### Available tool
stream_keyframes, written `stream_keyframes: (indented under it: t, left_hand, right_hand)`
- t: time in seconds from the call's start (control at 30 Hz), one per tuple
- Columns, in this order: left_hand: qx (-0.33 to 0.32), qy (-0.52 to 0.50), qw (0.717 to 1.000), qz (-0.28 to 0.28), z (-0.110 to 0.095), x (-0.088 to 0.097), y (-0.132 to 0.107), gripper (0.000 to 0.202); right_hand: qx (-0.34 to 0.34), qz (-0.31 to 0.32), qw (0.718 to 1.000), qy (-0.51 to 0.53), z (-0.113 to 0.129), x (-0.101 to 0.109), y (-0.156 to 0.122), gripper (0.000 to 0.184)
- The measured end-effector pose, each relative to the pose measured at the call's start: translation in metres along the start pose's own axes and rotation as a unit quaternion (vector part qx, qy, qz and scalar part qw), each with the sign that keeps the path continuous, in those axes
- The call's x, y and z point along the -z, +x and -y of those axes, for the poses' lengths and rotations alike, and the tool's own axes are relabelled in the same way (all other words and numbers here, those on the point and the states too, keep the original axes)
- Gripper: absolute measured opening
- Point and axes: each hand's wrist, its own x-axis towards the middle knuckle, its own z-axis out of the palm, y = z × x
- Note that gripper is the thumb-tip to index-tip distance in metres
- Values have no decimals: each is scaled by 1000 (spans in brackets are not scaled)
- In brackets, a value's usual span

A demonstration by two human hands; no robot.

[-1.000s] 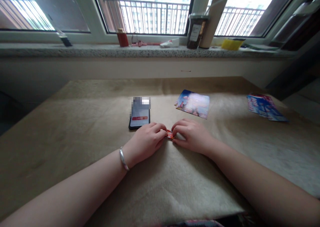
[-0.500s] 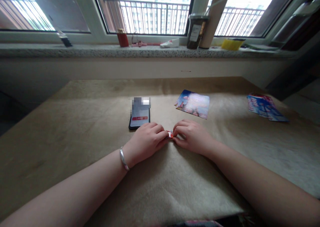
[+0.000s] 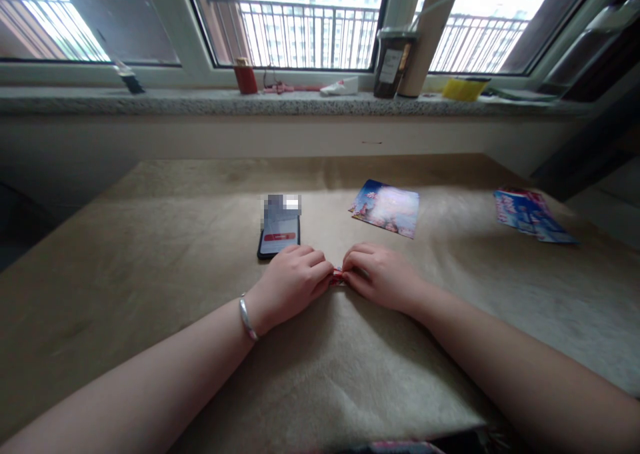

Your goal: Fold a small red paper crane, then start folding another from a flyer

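A small strip of folded-looking paper [image 3: 338, 277], printed in red and white, lies low over the table between my fingertips. My left hand [image 3: 297, 277] pinches its left end, and a silver bangle circles that wrist. At the strip's other end my right hand [image 3: 383, 277] is closed with thumb and fingers together. Most of the strip is hidden behind the fingers, so its full shape cannot be made out. Just beyond my left hand lies a phone [image 3: 281, 231] with its screen lit and partly blurred out.
Blue and pink printed sheets [image 3: 387, 207] lie past my right hand. More blue printed sheets [image 3: 533, 215] are fanned at the right of the brown-covered table [image 3: 150, 261]. Along the stone windowsill [image 3: 300, 104] stand a red container [image 3: 245, 77], a dark lidded jar [image 3: 393, 64] and a yellow item [image 3: 465, 89].
My right hand has shifted slightly down and left, toward my left hand. The strip has turned or been pressed, now showing more red and less white. The phone and sheets have stayed put.
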Motion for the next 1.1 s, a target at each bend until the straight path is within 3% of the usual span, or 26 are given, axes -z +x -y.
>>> stream_keyframes:
  t: [0.27,0.7,0.93,1.1]
  left_hand:
    - [15,-23,1000,10,1,-2,0,21]
    - [18,-48,999,19,1,-3,2,19]
    - [23,-74,997,9,1,-4,-1,21]
    - [36,-102,994,6,2,-4,-2,17]
  right_hand:
    - [-18,0,999,36,-1,0,2,3]
    - [-31,-5,999,38,1,-4,5,3]
    - [-31,-12,999,24,-1,-4,3,17]
    - [-30,-17,999,22,-3,-6,3,10]
